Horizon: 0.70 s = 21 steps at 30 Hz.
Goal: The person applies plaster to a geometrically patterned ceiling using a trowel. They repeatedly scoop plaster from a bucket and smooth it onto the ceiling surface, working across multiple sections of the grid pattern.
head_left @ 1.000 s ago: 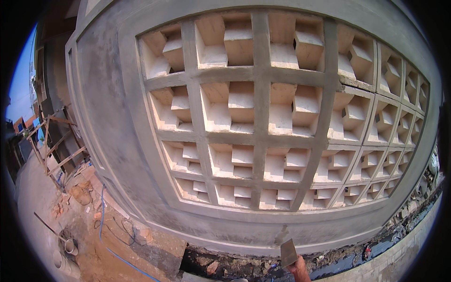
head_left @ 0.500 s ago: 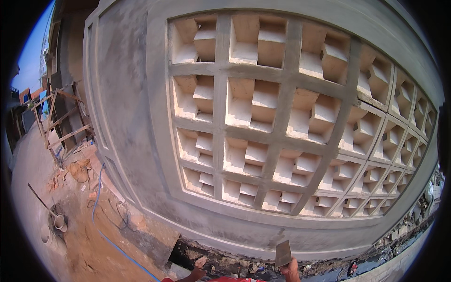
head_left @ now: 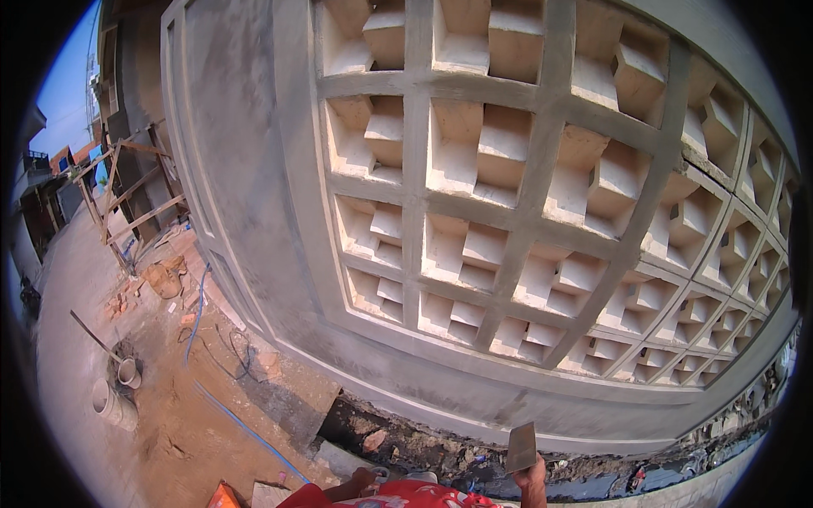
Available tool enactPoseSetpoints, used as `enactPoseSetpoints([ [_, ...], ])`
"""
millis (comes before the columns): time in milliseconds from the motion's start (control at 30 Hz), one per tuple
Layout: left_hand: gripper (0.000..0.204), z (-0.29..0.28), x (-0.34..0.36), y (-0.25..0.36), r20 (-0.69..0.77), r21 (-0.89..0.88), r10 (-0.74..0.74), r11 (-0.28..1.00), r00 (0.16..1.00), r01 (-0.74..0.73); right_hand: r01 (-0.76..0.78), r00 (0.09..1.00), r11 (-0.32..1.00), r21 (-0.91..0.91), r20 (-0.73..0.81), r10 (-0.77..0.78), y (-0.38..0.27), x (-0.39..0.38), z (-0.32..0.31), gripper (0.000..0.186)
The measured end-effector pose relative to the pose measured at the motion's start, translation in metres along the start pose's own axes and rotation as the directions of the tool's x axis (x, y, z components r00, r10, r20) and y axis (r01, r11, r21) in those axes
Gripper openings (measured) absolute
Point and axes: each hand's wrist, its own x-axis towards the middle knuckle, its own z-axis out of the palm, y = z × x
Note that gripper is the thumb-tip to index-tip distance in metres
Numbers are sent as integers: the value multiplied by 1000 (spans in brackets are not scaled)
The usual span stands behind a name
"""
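At the lower edge my right hand [head_left: 529, 474] grips a flat rectangular grey plastering trowel [head_left: 522, 444], held up in front of the plastered lower band of the wall [head_left: 423, 372]. My left hand [head_left: 364, 479] is low beside my red patterned clothing [head_left: 406, 495], its fingers curled; what is in them, if anything, is too small to make out. Above my hands, the wall carries a grid of pale decorative blocks [head_left: 461, 148] with grey mortar between them.
A dirty drainage trench [head_left: 406, 436] runs along the wall's foot. At left stand buckets [head_left: 118, 406] with a long-handled tool, a wooden scaffold [head_left: 118, 212], rubble [head_left: 169, 279] and a blue hose [head_left: 246, 432] on the ground. An orange object [head_left: 222, 497] lies at bottom left.
The view has shifted, so the blocks sit further right and higher. My left hand and red clothing have come into view. My right hand still holds the trowel.
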Motion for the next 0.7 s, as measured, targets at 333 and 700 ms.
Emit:
enactPoseSetpoints([
  [333, 38, 8, -3, -5, 102, 691, 406, 627, 908, -358, -7, 1000, 999, 35, -1, 7, 8, -12, -9, 32],
  [700, 41, 20, 3, 0, 57, 542, 377, 766, 924, -346, -58, 996, 998, -29, -69, 56, 10, -31, 30, 29],
])
